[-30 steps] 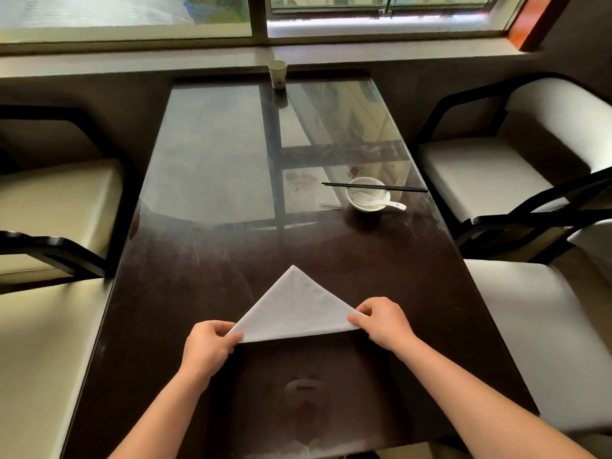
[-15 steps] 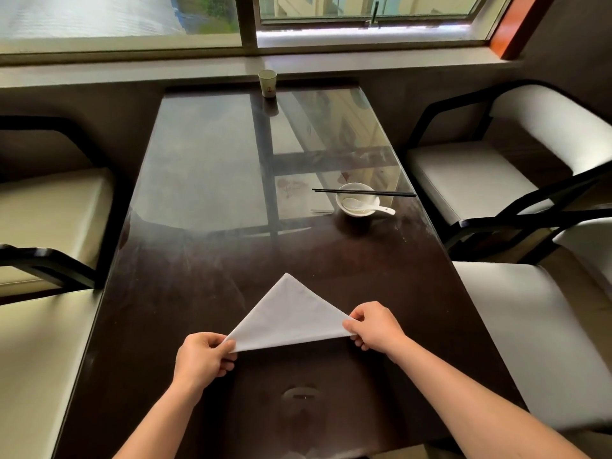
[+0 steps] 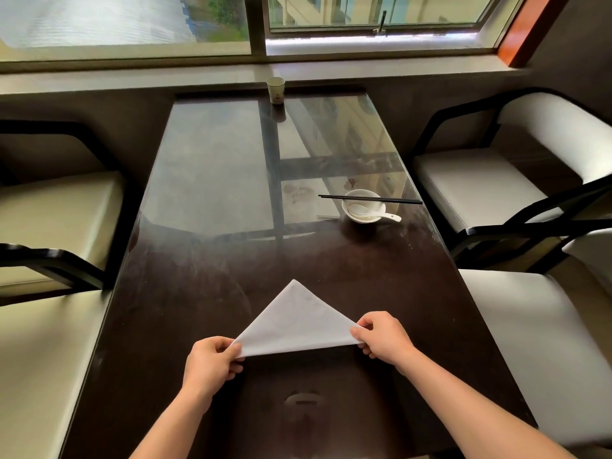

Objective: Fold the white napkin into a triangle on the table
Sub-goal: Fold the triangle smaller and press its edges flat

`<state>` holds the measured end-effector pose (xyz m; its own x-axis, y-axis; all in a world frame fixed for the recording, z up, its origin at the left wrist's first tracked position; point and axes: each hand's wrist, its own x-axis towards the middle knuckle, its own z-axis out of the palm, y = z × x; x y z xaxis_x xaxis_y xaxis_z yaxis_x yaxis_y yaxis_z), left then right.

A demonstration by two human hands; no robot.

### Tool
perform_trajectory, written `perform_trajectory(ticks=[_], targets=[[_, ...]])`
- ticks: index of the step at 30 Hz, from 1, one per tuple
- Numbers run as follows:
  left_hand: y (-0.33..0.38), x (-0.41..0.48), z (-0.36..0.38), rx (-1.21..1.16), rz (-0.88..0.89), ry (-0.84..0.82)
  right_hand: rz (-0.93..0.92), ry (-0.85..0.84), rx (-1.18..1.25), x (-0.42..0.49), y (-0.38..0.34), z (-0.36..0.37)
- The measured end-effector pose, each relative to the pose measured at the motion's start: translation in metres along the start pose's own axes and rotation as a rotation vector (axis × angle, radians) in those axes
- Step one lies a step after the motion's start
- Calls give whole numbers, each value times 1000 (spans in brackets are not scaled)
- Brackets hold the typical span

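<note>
Napkin already a triangle on the tabletop, near edge, apex pointing away. Left hand & right hand each pinch a base corner. Prob just flatten + let go, imo.

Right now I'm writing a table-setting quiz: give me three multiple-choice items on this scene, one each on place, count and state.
1. Where do the black chopsticks lie? A. across the white bowl's rim; B. inside the bowl; C. under the bowl.
2. How many hands pinch the napkin? A. none; B. one; C. two.
3. What shape is the napkin in? A. open square; B. folded triangle; C. crumpled ball.
Answers: 1 A, they bridge the rim; 2 C, the left hand and right hand each pinch a near corner; 3 B, its apex points away from the person.
</note>
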<state>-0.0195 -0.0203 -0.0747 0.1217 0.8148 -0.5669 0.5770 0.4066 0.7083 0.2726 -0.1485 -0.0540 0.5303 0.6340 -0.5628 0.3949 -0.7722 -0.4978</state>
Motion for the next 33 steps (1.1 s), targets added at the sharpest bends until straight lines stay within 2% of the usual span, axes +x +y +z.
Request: perform_trajectory(ticks=[24, 33], targets=[[46, -25, -8, -282, 82, -62, -103, 98, 193, -23, 1, -40], [83, -27, 18, -374, 97, -127, -123, 172, 294, -25, 16, -76]])
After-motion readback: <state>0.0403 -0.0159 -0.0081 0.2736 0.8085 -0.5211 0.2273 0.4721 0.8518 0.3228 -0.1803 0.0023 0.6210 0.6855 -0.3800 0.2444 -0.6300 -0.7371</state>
